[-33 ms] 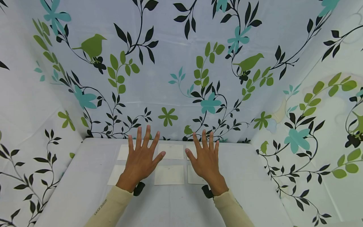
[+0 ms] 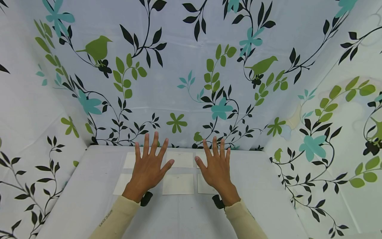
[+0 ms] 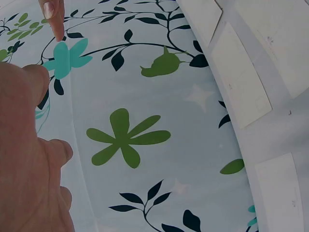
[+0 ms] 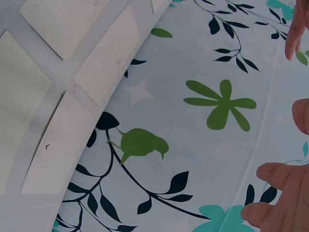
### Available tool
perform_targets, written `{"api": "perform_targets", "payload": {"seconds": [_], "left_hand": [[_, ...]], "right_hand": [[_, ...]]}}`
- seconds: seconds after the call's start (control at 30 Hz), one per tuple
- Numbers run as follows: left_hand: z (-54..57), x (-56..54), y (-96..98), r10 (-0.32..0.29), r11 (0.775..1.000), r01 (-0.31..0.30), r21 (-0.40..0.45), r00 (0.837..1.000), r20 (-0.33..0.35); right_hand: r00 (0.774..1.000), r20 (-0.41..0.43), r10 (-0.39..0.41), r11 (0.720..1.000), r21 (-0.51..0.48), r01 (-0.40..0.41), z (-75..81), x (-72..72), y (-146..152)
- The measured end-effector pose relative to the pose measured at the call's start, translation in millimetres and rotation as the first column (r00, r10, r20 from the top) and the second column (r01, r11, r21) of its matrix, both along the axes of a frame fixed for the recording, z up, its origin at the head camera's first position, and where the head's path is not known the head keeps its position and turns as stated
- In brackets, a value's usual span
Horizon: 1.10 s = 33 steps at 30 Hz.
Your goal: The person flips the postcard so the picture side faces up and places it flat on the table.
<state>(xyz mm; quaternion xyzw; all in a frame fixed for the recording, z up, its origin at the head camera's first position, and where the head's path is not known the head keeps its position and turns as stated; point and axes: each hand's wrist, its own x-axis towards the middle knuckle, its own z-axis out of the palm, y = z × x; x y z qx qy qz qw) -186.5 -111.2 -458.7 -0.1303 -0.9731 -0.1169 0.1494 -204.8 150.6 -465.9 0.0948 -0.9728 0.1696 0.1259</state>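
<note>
On the white table, between me and the back cloth, I see six pale cards lying flat in two rows of three. The front middle card and the back middle card show most fully, in the gap between the hands. The front left card and back left card are partly hidden by the left hand; the front right card and back right card are partly hidden by the right hand. The narrow gaps look deliberate to me, keeping every card separate and easy to lift on its own. Small marks show on some cards in my wrist views, too faint to read.

Both hands are bare and hold nothing, well apart from each other, backs up, fingers straight and fanned, thumbs angled inward. I judge them raised over the cards rather than pressing on them, though from my head view I can't be certain. The spread reads to me as a neutral, ready pose. The forearms reach in from the near edge in beige sleeves, a black device at each wrist. Beyond the table hangs a cloth printed with leaves, flowers and birds.
</note>
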Motion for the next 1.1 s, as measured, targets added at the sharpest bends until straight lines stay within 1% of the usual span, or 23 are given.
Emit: {"api": "perform_targets", "payload": {"seconds": [0.27,0.5,0.77,0.87,1.1], "left_hand": [[-4.4,-1.0,2.2,-0.005,1.0,0.005,0.017,1.0,-0.018],[-6.7,-2.3,5.9,-0.01,0.999,0.01,0.041,1.0,0.007],[-10.0,-2.7,11.6,-0.023,0.996,0.022,0.09,1.0,0.012],[-11.3,-3.2,14.7,-0.035,0.993,0.034,0.11,0.999,0.009],[-16.5,-5.0,22.1,-0.041,0.992,0.041,0.123,0.999,-0.001]], "right_hand": [[1.0,-0.016,-0.006,1.0,-0.019,0.005,-1.4,0.7,0.4],[1.0,-0.009,-0.026,0.999,-0.047,0.026,-3.9,0.7,5.8],[0.999,-0.028,-0.044,0.992,-0.116,0.041,-8.8,2.2,12.2],[0.998,-0.02,-0.059,0.989,-0.134,0.056,-10.7,3.4,15.5],[0.996,-0.01,-0.086,0.982,-0.17,0.083,-14.7,6.6,25.0]]}}
